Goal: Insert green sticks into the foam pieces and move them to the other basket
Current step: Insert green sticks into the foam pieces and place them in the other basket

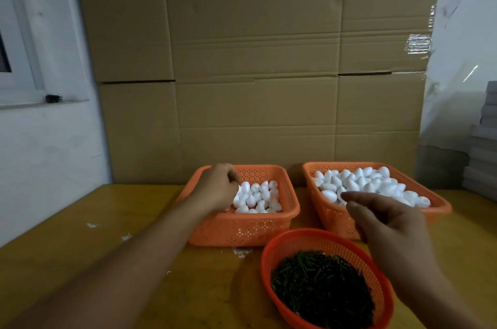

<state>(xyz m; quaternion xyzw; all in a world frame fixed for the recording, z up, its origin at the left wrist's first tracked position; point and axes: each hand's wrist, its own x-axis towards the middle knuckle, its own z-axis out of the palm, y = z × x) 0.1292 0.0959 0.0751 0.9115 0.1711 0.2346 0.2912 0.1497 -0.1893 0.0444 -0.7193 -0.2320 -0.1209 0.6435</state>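
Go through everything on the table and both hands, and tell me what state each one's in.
Left basket: partly filled with foam pieces.
Right basket: heaped with white foam eggs.
Round basket: holds a pile of green sticks.
Left hand: fingers curled down among the foam; a grip cannot be told.
Right hand: raised, empty, fingers loosely bent.

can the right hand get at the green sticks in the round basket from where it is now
Probably yes. The right hand hovers just above and behind the round basket, which is open-topped, and nothing covers the green sticks. Its fingers hold nothing visible. The left hand is away in the left basket.
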